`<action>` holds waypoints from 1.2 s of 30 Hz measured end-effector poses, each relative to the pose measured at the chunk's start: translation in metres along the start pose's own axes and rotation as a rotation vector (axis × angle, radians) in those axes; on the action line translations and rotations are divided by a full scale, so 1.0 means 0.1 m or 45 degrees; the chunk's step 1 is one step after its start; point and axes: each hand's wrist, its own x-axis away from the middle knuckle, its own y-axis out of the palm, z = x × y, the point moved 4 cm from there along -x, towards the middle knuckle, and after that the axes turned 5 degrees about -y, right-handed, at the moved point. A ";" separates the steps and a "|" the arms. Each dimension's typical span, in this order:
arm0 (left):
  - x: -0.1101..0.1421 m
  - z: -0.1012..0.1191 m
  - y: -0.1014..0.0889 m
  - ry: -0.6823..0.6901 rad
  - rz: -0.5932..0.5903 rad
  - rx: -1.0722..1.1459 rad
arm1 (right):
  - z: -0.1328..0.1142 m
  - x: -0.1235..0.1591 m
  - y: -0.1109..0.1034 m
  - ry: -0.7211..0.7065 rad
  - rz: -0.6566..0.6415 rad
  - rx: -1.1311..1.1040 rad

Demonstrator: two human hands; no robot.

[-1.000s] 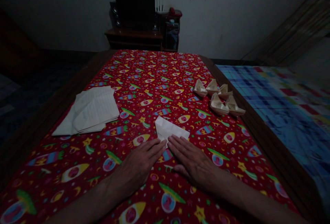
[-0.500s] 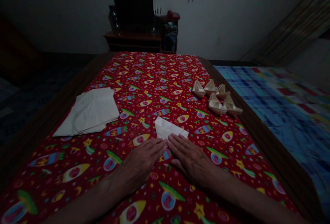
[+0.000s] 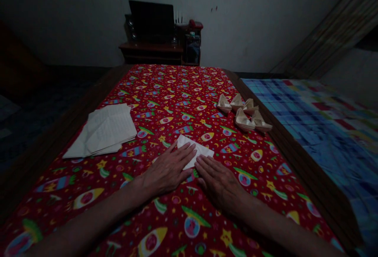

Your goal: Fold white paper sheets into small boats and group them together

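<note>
A small folded white paper point(image 3: 198, 149) lies on the red patterned tablecloth point(image 3: 165, 103) in front of me. My left hand point(image 3: 168, 169) lies flat with its fingers stretched over the paper's left part. My right hand point(image 3: 217, 182) rests flat beside it, fingertips touching the paper's near edge. Both hands are open and press down; neither grips anything.
A stack of lined white sheets point(image 3: 104, 131) lies to the left. Several folded paper boats point(image 3: 245, 113) sit at the right near the table edge. A blue checkered mat point(image 3: 310, 119) lies to the right. A dark cabinet with a screen point(image 3: 156, 32) stands at the far wall.
My left hand has slid forward onto the folded paper. The right hand stays at its near edge. The view has tilted slightly downward.
</note>
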 end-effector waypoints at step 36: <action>-0.48 -0.62 -0.15 -0.183 0.043 0.322 | 0.48 -0.13 -0.01 0.532 0.102 -0.029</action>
